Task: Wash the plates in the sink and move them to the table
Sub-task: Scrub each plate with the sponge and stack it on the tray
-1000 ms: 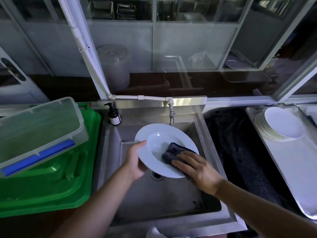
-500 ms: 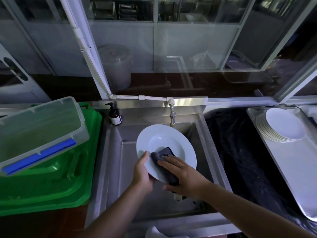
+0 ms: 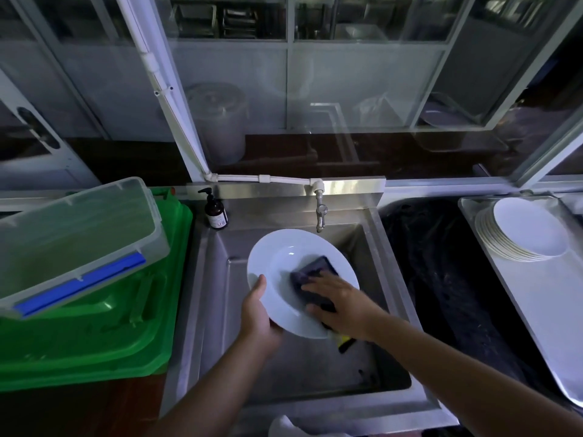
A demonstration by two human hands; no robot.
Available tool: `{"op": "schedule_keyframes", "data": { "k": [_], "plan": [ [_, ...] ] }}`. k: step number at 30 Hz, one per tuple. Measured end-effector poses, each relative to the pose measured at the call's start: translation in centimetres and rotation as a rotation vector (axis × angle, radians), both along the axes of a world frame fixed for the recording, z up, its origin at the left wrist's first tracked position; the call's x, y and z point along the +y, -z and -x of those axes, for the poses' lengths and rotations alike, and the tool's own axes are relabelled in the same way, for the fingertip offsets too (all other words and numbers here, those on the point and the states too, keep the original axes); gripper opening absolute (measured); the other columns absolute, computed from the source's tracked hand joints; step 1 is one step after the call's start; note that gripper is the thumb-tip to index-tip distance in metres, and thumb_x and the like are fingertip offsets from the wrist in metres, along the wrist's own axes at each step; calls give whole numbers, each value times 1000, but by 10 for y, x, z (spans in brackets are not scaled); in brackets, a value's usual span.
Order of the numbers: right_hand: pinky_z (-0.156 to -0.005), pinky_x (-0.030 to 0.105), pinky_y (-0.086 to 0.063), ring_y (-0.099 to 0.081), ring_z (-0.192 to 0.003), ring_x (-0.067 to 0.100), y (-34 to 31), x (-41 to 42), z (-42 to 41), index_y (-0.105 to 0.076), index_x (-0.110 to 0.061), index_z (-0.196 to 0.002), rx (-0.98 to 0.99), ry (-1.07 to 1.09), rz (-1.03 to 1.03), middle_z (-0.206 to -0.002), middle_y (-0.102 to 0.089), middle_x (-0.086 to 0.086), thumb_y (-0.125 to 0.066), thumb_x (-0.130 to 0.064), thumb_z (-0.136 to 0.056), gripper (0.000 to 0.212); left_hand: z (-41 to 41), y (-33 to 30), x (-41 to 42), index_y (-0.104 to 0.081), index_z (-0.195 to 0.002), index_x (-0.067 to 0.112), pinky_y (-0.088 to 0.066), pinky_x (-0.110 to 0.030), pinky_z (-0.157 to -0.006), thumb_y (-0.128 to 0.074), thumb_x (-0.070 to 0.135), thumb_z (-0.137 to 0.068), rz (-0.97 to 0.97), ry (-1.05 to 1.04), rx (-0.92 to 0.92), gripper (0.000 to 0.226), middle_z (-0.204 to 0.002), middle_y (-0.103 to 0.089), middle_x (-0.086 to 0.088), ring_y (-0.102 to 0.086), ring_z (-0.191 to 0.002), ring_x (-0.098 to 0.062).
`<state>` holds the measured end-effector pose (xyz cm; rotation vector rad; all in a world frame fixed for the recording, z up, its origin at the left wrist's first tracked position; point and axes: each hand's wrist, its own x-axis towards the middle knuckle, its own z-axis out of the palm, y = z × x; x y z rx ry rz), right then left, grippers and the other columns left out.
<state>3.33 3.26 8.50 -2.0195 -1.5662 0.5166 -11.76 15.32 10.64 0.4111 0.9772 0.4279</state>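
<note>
A white deep plate (image 3: 284, 260) is held tilted over the steel sink (image 3: 315, 373). My left hand (image 3: 257, 313) grips its lower left rim. My right hand (image 3: 340, 301) presses a dark sponge (image 3: 310, 272) flat against the plate's inner right side; a yellow edge of the sponge shows below the plate. A stack of white plates (image 3: 525, 230) rests on a steel tray (image 3: 542, 298) on the table at the right.
A tap (image 3: 321, 212) hangs over the sink's back edge, with a soap pump bottle (image 3: 216, 212) at its left corner. A clear lidded box (image 3: 75, 244) lies on a green crate (image 3: 94, 326) at the left. A black bag-lined bin (image 3: 441, 279) sits between sink and tray.
The sponge under my right hand slid from the plate's right side to its lower left, then back up to the right. My left hand kept its grip on the rim.
</note>
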Motion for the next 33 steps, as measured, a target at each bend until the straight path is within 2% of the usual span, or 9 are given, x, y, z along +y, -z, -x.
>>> {"op": "schedule_keyframes", "data": {
  "k": [4,7,13,16,18,21,24,27,33],
  "plan": [
    [-123,27,-15,-28,-145,15,5,-20,28,-33,-30,-155,-212,-177,163,-157,-34,-5,-69,-59,-81,88,-2,2,5,-68,-114,7,-53,-46,-80,-46,47,-104,45,-2,65,47,-100,-77,-22,-69,-101,-39],
    [-96,50,-53,-56,-122,32,23,-22,35,-44,-25,-147,-423,-127,73,-134,-55,7,-69,-33,-81,71,-4,4,7,-67,-113,7,-54,-45,-74,-46,43,-105,48,-2,78,42,-97,-77,-20,-69,-96,-38],
    [-80,44,-55,-62,-100,31,18,-18,10,-57,-25,-133,-519,-19,-71,-115,-65,5,-69,-13,-74,61,-9,29,9,-61,-128,0,-46,-61,-105,-48,40,-104,128,45,76,48,-121,-68,-30,-62,-116,-46],
    [-82,45,-55,-63,-103,31,18,-24,1,-57,-27,-132,-522,-40,-73,-117,-64,4,-67,-15,-77,58,-13,39,15,-57,-132,-2,-54,-53,-99,-54,31,-103,101,96,93,44,-121,-68,-28,-65,-110,-41],
    [-81,45,-56,-63,-101,30,16,-26,-6,-58,-28,-131,-534,-45,-74,-116,-64,4,-65,-17,-80,53,-16,43,21,-49,-143,5,-59,-39,-81,-59,31,-102,-69,145,229,50,-125,-65,-18,-64,-103,-34],
    [-76,44,-56,-63,-98,30,17,-31,-15,-58,-29,-128,-563,-62,-69,-113,-64,3,-62,-15,-76,53,-9,46,27,-28,-160,19,-38,-32,-111,-56,49,-100,-771,460,529,72,-156,-41,0,-44,-142,-25],
    [-76,43,-57,-63,-98,28,16,-36,-23,-59,-30,-127,-611,-92,-86,-112,-65,1,-55,-19,-79,50,1,52,33,-56,-142,27,-35,-31,-115,-48,78,-87,-1395,926,427,75,-142,-54,14,-48,-134,-11],
    [-79,41,-56,-63,-99,26,12,-37,-30,-62,-31,-126,-618,-128,-110,-111,-65,-1,-57,-22,-84,44,-4,55,30,-63,-121,32,-47,-30,-98,-58,63,-88,-1636,1322,398,45,-125,-65,11,-58,-119,-13],
    [-87,40,-56,-64,-106,25,-2,-32,-40,-61,-28,-130,-559,-162,-165,-119,-64,-1,-56,-21,-87,44,-26,40,22,-69,-112,14,-45,-32,-84,-50,44,-103,-1735,1254,364,37,-115,-71,-8,-62,-106,-27]
  ]
}}
